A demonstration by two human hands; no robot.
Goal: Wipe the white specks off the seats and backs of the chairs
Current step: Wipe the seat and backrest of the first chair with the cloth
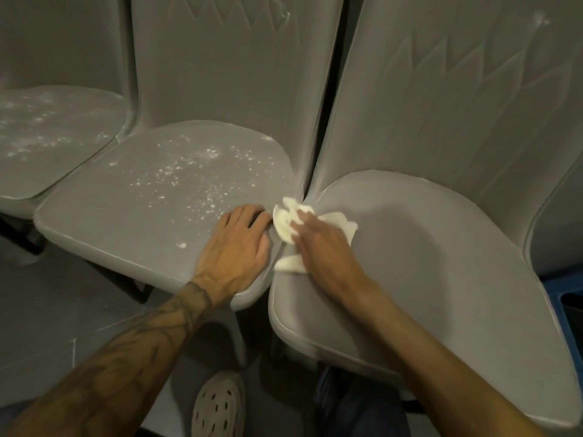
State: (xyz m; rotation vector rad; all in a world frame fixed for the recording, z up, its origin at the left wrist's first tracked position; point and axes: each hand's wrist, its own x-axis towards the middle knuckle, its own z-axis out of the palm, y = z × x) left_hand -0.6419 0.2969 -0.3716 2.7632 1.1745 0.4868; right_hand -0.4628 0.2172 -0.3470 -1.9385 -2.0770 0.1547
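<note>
A beige perforated clog (217,405) sits nearest. The left hand (238,244) lies flat, fingers straight, on the middle grey padded seat (126,222). The blurred right hand (318,244) presses a crumpled white cloth (285,228), fingers extended, against the right grey seat (426,263) at its inner edge. White specks (189,171) dot the middle seat beyond

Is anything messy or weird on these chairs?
Yes. White specks are scattered over the middle seat and the left seat, like spilled powder. A small white smudge marks the right chair's back. The right seat, where the right hand presses a white cloth, looks clean.
</note>
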